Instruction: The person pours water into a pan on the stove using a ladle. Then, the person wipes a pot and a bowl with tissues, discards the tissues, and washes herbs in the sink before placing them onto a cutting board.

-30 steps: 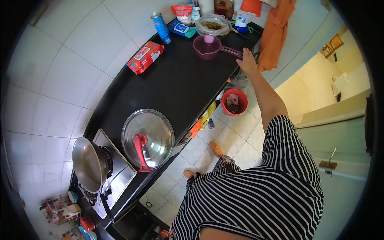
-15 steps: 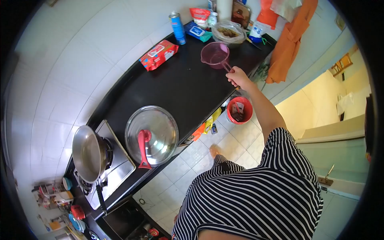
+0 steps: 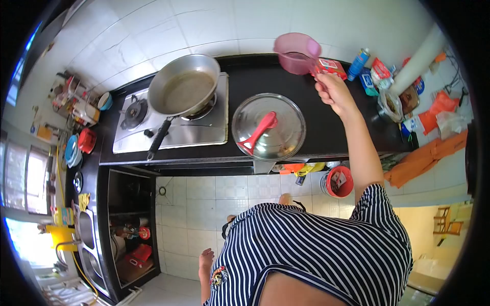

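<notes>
My right hand (image 3: 334,94) is closed round the handle of a purple see-through ladle (image 3: 297,53), holding it up over the back of the black counter. Below and to its left, a steel lid (image 3: 286,135) with a red handle lies on the counter. A frying pan (image 3: 186,89) rests on the right burner of the gas stove (image 3: 214,133), its black handle toward the front. My left hand (image 3: 206,257) hangs low beside my body above the floor, fingers apart, with nothing in it.
A red wipes pack (image 3: 333,68), a blue spray can (image 3: 359,65) and a bagged bowl (image 3: 390,107) stand on the right. A red bucket (image 3: 339,182) is on the floor. The sink (image 3: 86,232) is at the left.
My right hand closed on the ladle's handle and lifted it off the counter, toward the stove side. The view has swung toward the stove and sink, and my left hand has come into view.
</notes>
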Available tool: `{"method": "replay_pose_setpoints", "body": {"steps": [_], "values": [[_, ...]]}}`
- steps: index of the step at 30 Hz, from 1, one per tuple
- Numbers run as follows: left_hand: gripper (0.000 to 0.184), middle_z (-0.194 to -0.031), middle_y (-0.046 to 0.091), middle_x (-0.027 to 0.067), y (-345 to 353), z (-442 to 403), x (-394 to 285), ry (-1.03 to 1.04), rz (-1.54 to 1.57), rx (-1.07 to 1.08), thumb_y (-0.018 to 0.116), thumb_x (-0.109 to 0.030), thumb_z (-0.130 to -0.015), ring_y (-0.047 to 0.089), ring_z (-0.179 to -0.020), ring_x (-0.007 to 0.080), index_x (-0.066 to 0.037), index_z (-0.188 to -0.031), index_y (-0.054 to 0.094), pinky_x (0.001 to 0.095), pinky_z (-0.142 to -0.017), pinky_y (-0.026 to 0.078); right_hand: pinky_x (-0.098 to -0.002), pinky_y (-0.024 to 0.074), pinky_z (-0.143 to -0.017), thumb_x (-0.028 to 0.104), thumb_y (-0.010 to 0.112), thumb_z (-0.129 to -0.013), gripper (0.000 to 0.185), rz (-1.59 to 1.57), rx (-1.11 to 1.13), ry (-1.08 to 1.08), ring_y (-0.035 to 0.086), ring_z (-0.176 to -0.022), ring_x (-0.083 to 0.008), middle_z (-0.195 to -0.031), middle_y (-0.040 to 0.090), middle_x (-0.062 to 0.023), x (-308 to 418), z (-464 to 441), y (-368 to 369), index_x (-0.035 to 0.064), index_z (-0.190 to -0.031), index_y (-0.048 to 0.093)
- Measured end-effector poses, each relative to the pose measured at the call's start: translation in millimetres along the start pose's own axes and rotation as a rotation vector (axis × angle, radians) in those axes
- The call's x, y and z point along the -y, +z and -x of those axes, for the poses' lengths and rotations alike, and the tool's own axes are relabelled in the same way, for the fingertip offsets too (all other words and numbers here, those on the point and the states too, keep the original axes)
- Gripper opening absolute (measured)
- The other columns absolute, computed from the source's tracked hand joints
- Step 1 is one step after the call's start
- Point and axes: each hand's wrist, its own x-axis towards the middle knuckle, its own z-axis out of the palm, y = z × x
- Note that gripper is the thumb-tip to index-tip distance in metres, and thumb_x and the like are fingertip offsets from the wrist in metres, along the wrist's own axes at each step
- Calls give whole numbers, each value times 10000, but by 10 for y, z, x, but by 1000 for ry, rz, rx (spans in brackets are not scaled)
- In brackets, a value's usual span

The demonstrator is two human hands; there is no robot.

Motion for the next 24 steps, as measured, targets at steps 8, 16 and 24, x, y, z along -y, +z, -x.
{"method": "replay_pose_setpoints", "body": {"steps": [8, 16, 24], "values": [[417, -994, 726, 98, -281, -114, 1564, 114, -140, -69, 657, -199, -874, 676, -930, 175, 20, -1229, 650, 317, -806, 530, -291, 398, -477, 262, 566, -970, 226, 551, 63, -91, 527, -559, -124, -767, 610, -66, -298, -823, 1972, 37, -970, 556], [370, -1000, 722, 128, -689, 80, 1498, -153, 195, -112, 643, -219, -894, 678, -939, 223, 11, -1184, 663, 341, -817, 529, -517, 513, -790, 345, 543, -958, 260, 1394, -134, -355, 666, -965, -371, -996, 690, -158, -723, -1041, 2946, 126, -1095, 580], [332, -1007, 718, 158, -1262, -18, 1551, -185, 242, -169, 629, -239, -914, 680, -949, 271, 1, -1140, 676, 365, -827, 528, -482, 534, -685, 167, 547, -937, 256, 1800, -69, -776, 664, -855, -362, -930, 612, -146, -986, -904, 3216, 175, -1186, 608]]}}
